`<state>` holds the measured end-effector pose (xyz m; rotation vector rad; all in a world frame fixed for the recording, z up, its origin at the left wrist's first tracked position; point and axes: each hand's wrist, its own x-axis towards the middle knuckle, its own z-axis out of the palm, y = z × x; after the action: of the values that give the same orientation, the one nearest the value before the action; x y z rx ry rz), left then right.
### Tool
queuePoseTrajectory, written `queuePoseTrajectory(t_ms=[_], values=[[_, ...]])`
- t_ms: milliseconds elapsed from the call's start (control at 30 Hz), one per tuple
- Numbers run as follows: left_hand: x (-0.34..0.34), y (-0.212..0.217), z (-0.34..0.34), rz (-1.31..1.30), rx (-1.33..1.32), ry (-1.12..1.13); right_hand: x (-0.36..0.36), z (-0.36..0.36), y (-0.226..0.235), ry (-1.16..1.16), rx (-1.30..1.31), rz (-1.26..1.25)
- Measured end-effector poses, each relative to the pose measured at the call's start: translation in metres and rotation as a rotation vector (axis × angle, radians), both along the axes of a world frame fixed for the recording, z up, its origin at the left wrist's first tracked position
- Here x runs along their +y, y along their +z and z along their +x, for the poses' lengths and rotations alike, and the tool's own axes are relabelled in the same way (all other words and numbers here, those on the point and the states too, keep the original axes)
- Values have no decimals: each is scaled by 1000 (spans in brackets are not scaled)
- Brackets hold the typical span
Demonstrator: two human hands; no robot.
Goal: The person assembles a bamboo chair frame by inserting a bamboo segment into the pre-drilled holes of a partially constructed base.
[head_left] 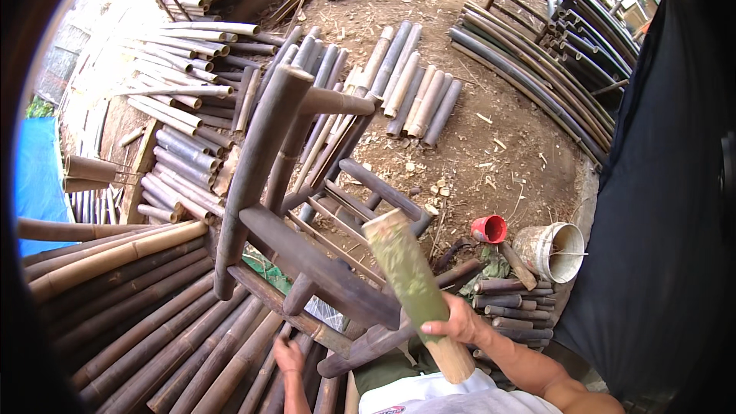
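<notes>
Shirt print (389, 410) (cut off), txt illegible

Dirt grnd (537, 176) w/ bamboo pcs (402, 86), wood chips (484, 118), red pail (487, 229), wht bucket (532, 245).

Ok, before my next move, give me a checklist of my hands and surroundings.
1. Right hand gripping the thick green-and-tan wooden club: ok, near its lower end.
2. Left hand apart from the club: ok, lower and further left.
3. Left hand gripping anything: cannot tell.
4. Club clear of the dark brown bamboo frame: cannot tell, they overlap in view.
5. Small red plastic bucket apart from the club: ok.
</notes>
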<state>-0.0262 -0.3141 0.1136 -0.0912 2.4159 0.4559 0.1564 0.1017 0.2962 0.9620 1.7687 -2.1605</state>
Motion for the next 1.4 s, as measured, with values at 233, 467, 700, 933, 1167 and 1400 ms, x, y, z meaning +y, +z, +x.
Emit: queuePoseTrajectory(t_ms=[233,467,700,933,1167,1400], values=[[177,68,-108,401,615,137,-18,-7,-46,230,-56,-238],[233,70,-124,686,296,288,108,30,-153,-164,-354,-386],[228,48,-125,800,413,317,241,37,-267,-528,-624,123],[220,57,-125,733,283,362,270,-74,-228,-404,-492,573],[268,112,-96,775,304,373,282,-215,-131,-8,22,882],[241,138,-100,810,287,187,266,-283,-44,161,146,1164]])
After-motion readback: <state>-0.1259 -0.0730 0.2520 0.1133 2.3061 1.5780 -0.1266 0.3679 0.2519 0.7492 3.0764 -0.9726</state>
